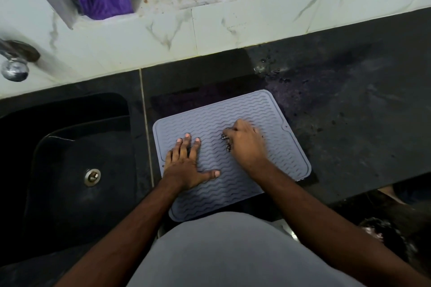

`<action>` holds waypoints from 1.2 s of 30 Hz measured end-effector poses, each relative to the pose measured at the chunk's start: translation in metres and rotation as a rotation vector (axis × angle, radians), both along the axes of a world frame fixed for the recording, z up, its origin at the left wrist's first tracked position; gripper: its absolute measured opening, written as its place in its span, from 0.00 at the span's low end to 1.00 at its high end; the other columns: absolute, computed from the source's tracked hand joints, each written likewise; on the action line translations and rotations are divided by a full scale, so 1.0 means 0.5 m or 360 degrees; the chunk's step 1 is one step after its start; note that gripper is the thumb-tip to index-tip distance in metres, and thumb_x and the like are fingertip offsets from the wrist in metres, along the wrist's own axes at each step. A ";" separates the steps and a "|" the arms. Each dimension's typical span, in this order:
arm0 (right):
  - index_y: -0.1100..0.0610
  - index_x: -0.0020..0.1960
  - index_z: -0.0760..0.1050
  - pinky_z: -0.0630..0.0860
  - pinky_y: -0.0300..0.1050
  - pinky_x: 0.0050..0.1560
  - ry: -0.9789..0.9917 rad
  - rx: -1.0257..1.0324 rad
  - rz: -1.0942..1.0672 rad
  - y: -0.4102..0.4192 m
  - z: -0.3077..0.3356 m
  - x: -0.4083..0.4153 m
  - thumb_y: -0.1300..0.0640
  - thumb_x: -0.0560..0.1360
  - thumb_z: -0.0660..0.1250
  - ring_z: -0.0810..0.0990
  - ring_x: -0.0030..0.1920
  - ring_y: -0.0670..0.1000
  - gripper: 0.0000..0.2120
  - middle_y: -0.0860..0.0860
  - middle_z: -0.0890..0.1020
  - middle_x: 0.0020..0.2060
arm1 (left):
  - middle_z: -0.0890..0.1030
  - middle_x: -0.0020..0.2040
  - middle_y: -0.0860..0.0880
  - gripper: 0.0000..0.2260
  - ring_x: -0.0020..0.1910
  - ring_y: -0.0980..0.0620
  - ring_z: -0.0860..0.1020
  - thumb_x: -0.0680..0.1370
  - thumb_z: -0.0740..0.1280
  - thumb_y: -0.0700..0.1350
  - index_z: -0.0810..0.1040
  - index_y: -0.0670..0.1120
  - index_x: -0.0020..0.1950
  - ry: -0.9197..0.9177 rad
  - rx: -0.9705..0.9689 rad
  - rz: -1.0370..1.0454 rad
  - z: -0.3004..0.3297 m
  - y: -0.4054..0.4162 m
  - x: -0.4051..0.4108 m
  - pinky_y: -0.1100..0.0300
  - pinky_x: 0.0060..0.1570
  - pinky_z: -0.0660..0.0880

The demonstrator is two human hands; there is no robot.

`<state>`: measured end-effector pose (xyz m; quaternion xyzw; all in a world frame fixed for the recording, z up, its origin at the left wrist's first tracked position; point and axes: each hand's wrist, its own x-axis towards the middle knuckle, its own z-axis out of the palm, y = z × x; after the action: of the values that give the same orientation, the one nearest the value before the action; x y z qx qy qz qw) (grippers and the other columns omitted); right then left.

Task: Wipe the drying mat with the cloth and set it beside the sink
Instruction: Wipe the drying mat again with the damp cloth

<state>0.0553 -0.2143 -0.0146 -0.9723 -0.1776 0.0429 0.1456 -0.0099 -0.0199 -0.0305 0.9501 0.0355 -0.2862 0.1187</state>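
Note:
A grey ridged drying mat (233, 109) lies flat on the dark counter, just right of the sink. My left hand (186, 165) presses flat on the mat's left part, fingers spread. My right hand (247, 144) rests on the mat's middle, closed over a small dark cloth (227, 143); only a bit of the cloth shows at the fingers. The right hand looks slightly blurred.
A black sink (70, 147) with a metal drain lies to the left. A chrome tap (15, 63) sticks out of the pale tiled wall. Water drops sit on the black counter (349, 112) behind the mat. The counter's front edge runs close to my body.

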 end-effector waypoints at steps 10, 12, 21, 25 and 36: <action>0.52 0.59 0.82 0.80 0.52 0.49 0.0038 0.0007 -0.0570 -0.073 0.000 0.070 0.55 0.79 0.66 0.78 0.49 0.55 0.11 0.53 0.74 0.53 | 0.29 0.80 0.49 0.55 0.80 0.46 0.32 0.67 0.55 0.82 0.32 0.56 0.81 -0.0009 0.0000 -0.0043 0.002 0.006 -0.003 0.43 0.77 0.37; 0.52 0.59 0.81 0.79 0.51 0.49 -0.0031 -0.0072 -0.0572 -0.077 0.003 0.077 0.56 0.79 0.66 0.78 0.48 0.54 0.10 0.53 0.75 0.52 | 0.29 0.80 0.48 0.55 0.80 0.45 0.32 0.67 0.55 0.82 0.32 0.55 0.81 -0.0011 -0.0004 -0.0058 0.002 0.007 -0.003 0.43 0.77 0.37; 0.44 0.66 0.77 0.67 0.53 0.63 -0.0046 -0.0114 0.0174 0.102 -0.004 0.041 0.51 0.80 0.63 0.70 0.63 0.55 0.15 0.51 0.72 0.60 | 0.30 0.80 0.47 0.56 0.80 0.45 0.33 0.66 0.54 0.82 0.31 0.53 0.81 0.0036 0.0100 -0.0077 0.012 -0.004 0.002 0.42 0.78 0.39; 0.42 0.63 0.79 0.66 0.51 0.61 -0.0090 -0.0303 0.0149 0.095 -0.006 0.056 0.48 0.80 0.61 0.70 0.61 0.54 0.14 0.50 0.71 0.58 | 0.33 0.81 0.47 0.57 0.81 0.45 0.36 0.66 0.52 0.83 0.33 0.53 0.81 0.0020 0.0185 -0.0098 0.020 -0.007 0.005 0.42 0.78 0.41; 0.45 0.60 0.80 0.71 0.51 0.58 -0.0079 -0.0575 -0.0267 0.007 0.011 0.109 0.53 0.78 0.68 0.72 0.58 0.54 0.12 0.52 0.73 0.55 | 0.33 0.81 0.47 0.56 0.81 0.45 0.36 0.66 0.52 0.83 0.33 0.52 0.81 0.0054 0.0221 -0.0099 0.019 -0.007 0.005 0.42 0.77 0.42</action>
<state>0.1101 -0.2109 -0.0093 -0.9948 -0.0890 0.0378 -0.0324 -0.0073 -0.0236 -0.0213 0.9517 0.0278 -0.3027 0.0432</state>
